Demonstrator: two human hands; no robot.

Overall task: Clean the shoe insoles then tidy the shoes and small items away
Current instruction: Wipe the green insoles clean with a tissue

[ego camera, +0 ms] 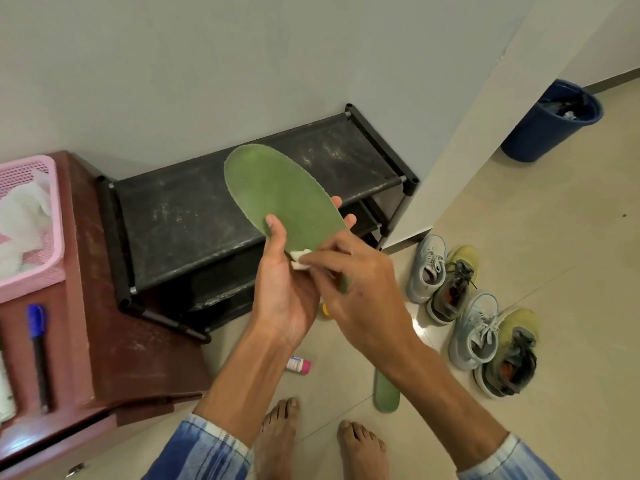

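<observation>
My left hand grips the heel end of a green insole, held up over the black shoe rack. My right hand pinches a small white wipe against the insole's lower part. A second green insole lies on the floor below my right forearm. Two pairs of sneakers stand on the floor to the right: grey ones and olive-yellow ones. A small pink-and-white bottle lies on the floor between my arms.
A reddish wooden cabinet at left bears a pink basket with white cloths, and a blue marker. A blue bin stands far right beyond the wall corner. My bare feet are on the tiled floor.
</observation>
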